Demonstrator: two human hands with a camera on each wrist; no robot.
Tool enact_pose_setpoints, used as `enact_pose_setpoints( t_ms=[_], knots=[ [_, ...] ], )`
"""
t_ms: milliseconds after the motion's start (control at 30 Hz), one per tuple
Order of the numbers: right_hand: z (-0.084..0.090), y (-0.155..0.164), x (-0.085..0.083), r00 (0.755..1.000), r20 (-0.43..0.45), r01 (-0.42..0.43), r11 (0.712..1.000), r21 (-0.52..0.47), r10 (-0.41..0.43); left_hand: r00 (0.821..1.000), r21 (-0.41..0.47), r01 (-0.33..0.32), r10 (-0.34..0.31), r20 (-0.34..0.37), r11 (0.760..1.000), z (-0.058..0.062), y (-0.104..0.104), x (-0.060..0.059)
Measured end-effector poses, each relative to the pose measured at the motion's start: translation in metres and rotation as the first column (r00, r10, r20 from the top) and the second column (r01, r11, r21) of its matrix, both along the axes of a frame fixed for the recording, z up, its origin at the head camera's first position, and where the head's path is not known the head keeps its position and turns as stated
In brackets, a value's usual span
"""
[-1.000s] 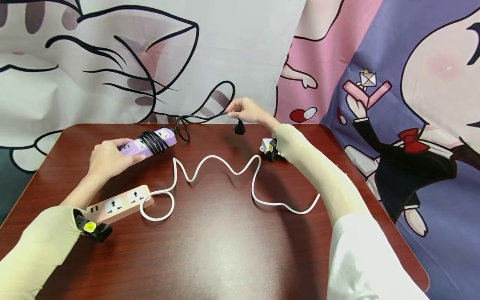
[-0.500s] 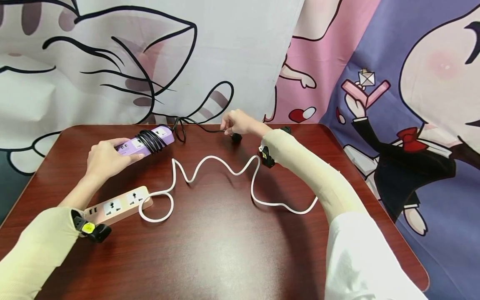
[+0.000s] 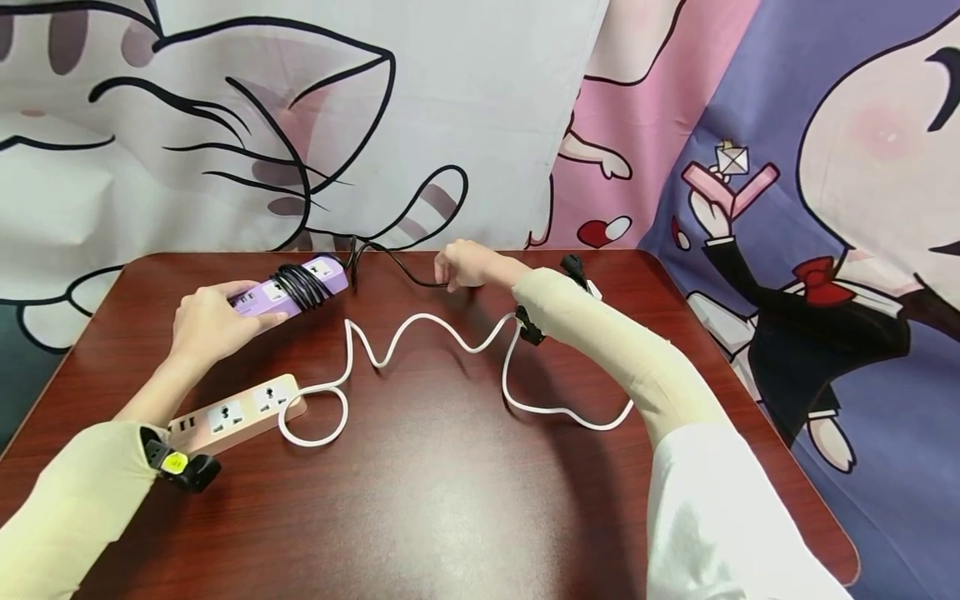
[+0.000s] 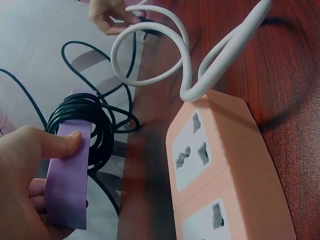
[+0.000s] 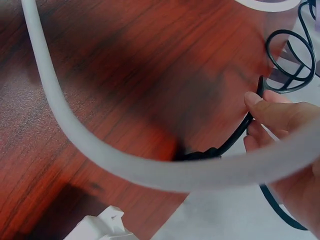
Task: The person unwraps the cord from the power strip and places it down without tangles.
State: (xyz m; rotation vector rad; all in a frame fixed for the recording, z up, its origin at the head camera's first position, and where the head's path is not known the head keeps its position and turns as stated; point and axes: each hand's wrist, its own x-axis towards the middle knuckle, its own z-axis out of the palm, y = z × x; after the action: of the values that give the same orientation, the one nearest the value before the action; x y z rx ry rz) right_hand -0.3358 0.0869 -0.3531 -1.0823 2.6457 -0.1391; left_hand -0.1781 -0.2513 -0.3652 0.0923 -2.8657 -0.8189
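Evidently the winding of the black cord round the purple power strip is in hand: beside the pink strip, the left hand grips the purple one, while the right hand pinches the cord. Another wrap probably comes next.

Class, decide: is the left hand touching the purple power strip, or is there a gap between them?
Touching. The left wrist view shows the left hand gripping the purple power strip, thumb pressed on its top face.
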Motion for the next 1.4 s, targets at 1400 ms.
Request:
enact_pose_setpoints(
  t_ms=[1400],
  knots=[
    [0.035, -0.111, -0.006, 0.982, -0.116, -0.158, 0.984, -0.078, 0.149, 0.998, -0.019, 0.031, -0.032, -0.053, 0.999, 0.003, -0.003, 0.002]
  ],
)
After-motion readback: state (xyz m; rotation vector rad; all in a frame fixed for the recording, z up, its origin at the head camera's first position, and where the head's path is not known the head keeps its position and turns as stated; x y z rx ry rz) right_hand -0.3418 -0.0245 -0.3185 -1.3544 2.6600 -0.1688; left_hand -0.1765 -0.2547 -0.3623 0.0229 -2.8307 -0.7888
